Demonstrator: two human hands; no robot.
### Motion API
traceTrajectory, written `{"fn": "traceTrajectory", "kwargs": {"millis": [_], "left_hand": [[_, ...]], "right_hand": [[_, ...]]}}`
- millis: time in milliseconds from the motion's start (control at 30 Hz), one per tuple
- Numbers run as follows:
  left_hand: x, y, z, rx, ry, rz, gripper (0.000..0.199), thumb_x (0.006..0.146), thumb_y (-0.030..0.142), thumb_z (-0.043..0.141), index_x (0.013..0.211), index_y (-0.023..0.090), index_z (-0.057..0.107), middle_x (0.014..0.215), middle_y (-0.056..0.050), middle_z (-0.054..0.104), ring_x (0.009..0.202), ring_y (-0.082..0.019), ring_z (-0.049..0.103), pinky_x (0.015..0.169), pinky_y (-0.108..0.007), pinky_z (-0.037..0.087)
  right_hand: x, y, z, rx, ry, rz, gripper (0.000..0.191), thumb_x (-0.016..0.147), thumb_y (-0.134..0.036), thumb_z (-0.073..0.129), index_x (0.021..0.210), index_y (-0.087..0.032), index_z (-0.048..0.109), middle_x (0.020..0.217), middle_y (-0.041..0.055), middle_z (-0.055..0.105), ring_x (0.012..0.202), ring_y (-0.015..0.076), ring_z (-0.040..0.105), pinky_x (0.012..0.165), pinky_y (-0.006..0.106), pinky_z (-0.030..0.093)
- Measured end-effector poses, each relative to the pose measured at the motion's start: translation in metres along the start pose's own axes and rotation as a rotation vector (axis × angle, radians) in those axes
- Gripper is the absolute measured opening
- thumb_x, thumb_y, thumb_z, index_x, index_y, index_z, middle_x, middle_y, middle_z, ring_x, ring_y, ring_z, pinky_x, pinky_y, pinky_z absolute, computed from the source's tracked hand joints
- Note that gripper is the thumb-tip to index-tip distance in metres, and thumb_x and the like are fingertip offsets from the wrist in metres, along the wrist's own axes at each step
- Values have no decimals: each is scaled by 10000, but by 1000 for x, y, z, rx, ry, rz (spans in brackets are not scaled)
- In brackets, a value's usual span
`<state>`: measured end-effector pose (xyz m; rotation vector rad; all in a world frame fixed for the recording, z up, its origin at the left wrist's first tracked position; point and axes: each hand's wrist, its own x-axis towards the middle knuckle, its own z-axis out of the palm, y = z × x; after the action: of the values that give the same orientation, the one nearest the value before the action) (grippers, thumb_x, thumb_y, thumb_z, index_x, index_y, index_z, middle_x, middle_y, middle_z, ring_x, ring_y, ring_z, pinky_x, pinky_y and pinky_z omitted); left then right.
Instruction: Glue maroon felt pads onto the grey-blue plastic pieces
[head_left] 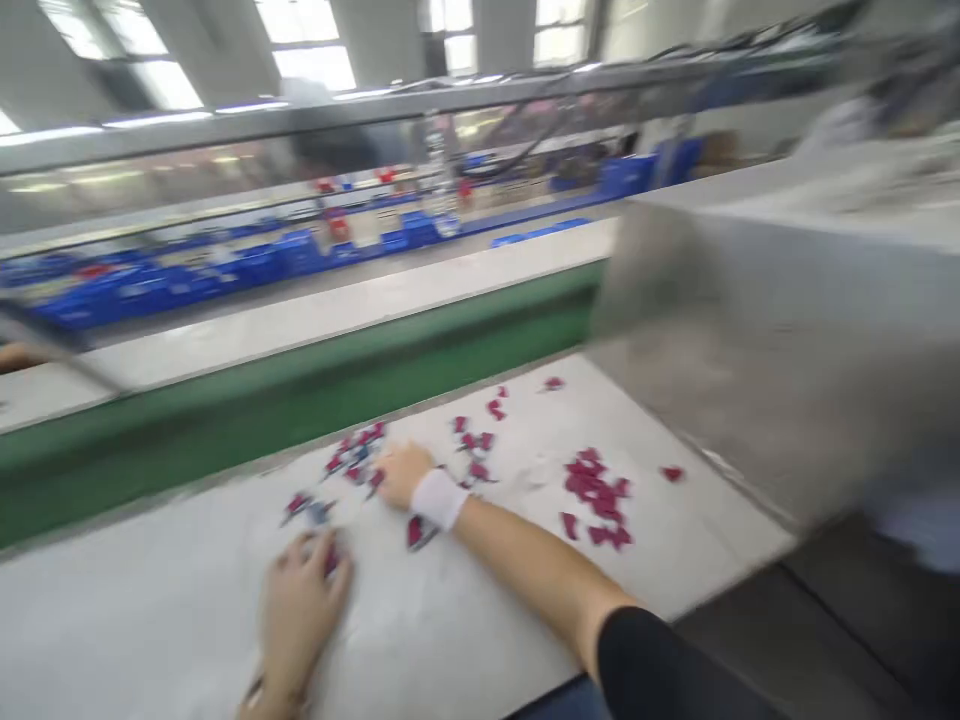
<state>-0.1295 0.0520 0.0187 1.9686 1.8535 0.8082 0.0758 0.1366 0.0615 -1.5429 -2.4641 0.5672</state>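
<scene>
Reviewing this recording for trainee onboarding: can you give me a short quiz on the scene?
1. What does the right hand wear at its wrist? A a steel watch; B a white wristband; C a black glove.
2. True or false: the left hand rests on the pale work surface, beside red pieces.
3. Fill in the colour: the crates in the row beyond the surface are ____.

Key: 1 B; 2 true; 3 blue.

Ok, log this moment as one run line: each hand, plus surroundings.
left hand: at red piece | right hand: white wristband, beside red pieces | under: pale grey work surface | right side: steel housing
</scene>
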Motion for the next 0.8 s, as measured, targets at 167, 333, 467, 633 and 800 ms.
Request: {"fn": "traceTrajectory", "kwargs": {"millis": [167, 333, 467, 633, 800], "left_hand": [[8, -9, -6, -283, 70, -291, 272, 730, 328, 661, 989, 258, 707, 1061, -64, 673, 1091, -265, 612, 1054, -414, 478], [-1, 3, -6, -884, 211, -656, 350, 868, 457, 540, 1121, 218, 577, 975, -68, 663, 874, -207, 682, 651, -278, 521], [-2, 37, 14, -1414, 235, -847, 336, 868, 380, 585, 1158, 220, 531, 978, -45, 689, 802, -154, 711, 665, -245, 538], [-13, 60, 7, -1835, 197, -945, 428, 975, 561, 457, 1177, 216, 609, 922, -49, 718, 782, -177, 720, 751, -335, 593], [-84, 18, -49, -2056, 427, -974, 731, 901, 777, 433, 1207, 167, 693, 1011, -122, 772, 909, -261, 745, 780, -390, 610]], "right_hand": [[25, 12, 24, 29, -16, 78, 372, 990, -400, 635, 1305, -204, 618, 1343, 109, 620, 1134, 246, 641, 954, 479, 565], [35, 17, 29, 46, -44, 136, 365, 993, -416, 629, 1281, -191, 627, 1295, 103, 642, 1086, 232, 657, 920, 459, 578], [32, -4, 16, 63, -38, 114, 336, 995, -414, 627, 1239, -183, 642, 1249, 95, 659, 1052, 220, 665, 898, 440, 584], [15, -80, 9, 99, -70, -106, 315, 993, -412, 631, 1205, -180, 653, 1228, 88, 666, 1047, 215, 663, 899, 435, 580], [-7, -194, 53, 67, -226, -345, 295, 997, -405, 624, 1180, -177, 656, 1185, 80, 672, 982, 197, 667, 859, 412, 587]]}}
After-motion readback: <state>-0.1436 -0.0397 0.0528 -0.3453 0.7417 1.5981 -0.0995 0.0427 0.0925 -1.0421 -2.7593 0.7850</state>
